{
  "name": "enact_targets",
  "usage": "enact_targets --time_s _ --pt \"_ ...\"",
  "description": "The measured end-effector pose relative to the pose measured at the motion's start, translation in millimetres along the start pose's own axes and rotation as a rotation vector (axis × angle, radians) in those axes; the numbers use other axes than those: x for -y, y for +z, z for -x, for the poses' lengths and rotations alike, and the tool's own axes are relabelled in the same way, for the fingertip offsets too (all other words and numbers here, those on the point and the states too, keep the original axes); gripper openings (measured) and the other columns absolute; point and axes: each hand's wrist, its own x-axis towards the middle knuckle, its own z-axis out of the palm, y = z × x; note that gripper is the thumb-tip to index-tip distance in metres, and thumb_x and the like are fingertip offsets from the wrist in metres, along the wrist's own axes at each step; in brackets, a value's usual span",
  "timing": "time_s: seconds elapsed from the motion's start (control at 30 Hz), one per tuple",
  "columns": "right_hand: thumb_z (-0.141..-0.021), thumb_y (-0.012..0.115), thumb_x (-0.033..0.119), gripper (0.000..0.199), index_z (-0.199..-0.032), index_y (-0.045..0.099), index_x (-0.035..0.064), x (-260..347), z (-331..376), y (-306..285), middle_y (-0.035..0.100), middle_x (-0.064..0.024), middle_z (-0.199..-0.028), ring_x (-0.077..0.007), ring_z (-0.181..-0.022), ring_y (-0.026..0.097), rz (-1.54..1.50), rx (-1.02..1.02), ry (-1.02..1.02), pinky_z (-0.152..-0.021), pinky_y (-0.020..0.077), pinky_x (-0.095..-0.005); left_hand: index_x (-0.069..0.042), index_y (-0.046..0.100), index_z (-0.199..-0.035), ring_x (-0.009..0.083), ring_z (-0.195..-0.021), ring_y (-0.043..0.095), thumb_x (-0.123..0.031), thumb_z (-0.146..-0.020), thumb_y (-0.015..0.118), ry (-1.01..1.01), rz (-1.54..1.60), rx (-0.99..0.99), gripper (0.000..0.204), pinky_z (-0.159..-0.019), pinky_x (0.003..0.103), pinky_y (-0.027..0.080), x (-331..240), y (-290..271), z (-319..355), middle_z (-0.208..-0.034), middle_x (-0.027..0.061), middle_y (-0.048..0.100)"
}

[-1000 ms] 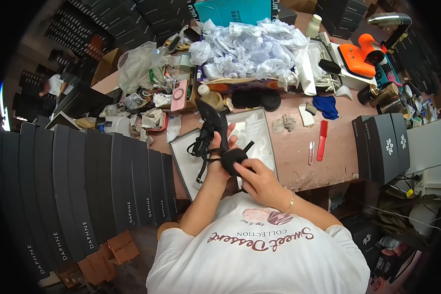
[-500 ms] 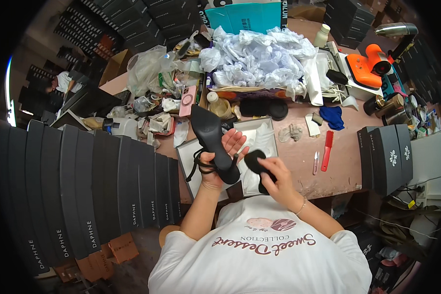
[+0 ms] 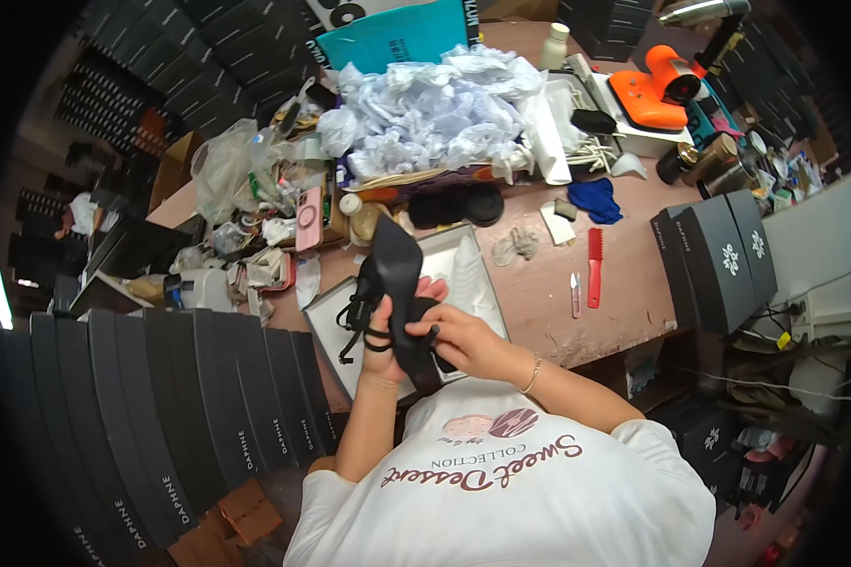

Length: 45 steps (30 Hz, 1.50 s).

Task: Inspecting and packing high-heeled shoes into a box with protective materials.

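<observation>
The right hand (image 3: pixel 479 346), apart from the shoe (image 3: pixel 402 269) moments ago, now meets it over the box (image 3: pixel 489 282); its fingers curl near the heel, their grip unclear. The left hand's (image 3: pixel 381 364) fingers hold the shoe, so both hands engage it.

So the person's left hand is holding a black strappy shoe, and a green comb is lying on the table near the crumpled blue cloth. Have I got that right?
Not quite: the comb is red, not green, as the head view shows. The left hand does hold a black strappy shoe, and the comb lies on the table near the crumpled blue cloth.
</observation>
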Motion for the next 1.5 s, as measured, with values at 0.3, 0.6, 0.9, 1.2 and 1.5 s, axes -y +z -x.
enact_targets --time_s 0.3,0.6,0.9,1.2,1.5 --pt "-0.081 0.057 -0.002 0.026 -0.107 0.061 -0.0005 -95.5 60.6 -74.2 0.06 -0.0177 -0.1 -0.0331 -0.093 0.058 0.291 -0.299 0.191 -0.084 0.0459 -0.0367 0.003 0.042 -0.13 0.0155 -0.071 0.059 -0.043 -0.094 0.049 0.028 -0.173 -0.164 0.059 -0.067 0.026 0.048 -16.2 -2.6 7.7 -0.082 0.0067 0.06" --pt "-0.087 0.064 0.014 0.082 -0.148 0.01 0.0045 -45.7 14.3 -39.6 0.042 -0.0183 -0.133 -0.0213 -0.113 0.052 -0.463 -0.151 0.436 -0.089 0.0452 -0.0299 0.0 0.055 -0.11 0.0202 -0.082 0.06 -0.022 -0.077 0.077 0.364 -1.306 -0.497 0.045 -0.075 0.031 0.048 34.4 9.5 -2.9 -0.089 0.0116 0.064" --pt "-0.097 0.044 0.017 0.051 -0.144 0.028 0.0036 -34.0 26.6 -23.9 0.056 -0.0079 -0.111 -0.011 -0.088 0.058 -0.797 -0.159 0.738 -0.076 0.0507 -0.0257 -0.001 0.049 -0.123 0.0131 -0.091 0.063 -0.007 -0.087 0.06 0.048 -0.409 -0.231 0.039 -0.074 0.023 0.053 44.4 -2.7 17.5 -0.107 0.0063 0.062" --pt "-0.096 0.048 0.019 0.049 -0.141 0.035 0.0028 -33.1 47.2 -11.9 0.055 -0.0081 -0.114 -0.0125 -0.089 0.059 -0.805 -0.176 0.729 -0.075 0.0519 -0.0248 -0.003 0.051 -0.12 0.0136 -0.091 0.064 -0.009 -0.087 0.059 0.017 -0.313 -0.29 0.035 -0.075 0.026 0.055 46.0 -13.4 24.5 -0.103 0.0052 0.063" --pt "-0.075 0.066 0.007 0.046 -0.12 0.058 0.0171 23.3 43.1 -24.6 0.042 -0.0193 -0.131 -0.0357 -0.122 0.042 0.471 0.215 0.056 -0.096 0.0391 -0.0442 -0.001 0.048 -0.125 0.0158 -0.091 0.064 -0.011 -0.09 0.057 -0.161 -0.194 -0.237 0.038 -0.076 0.028 0.056 58.2 -25.8 25.4 -0.107 0.0077 0.062"
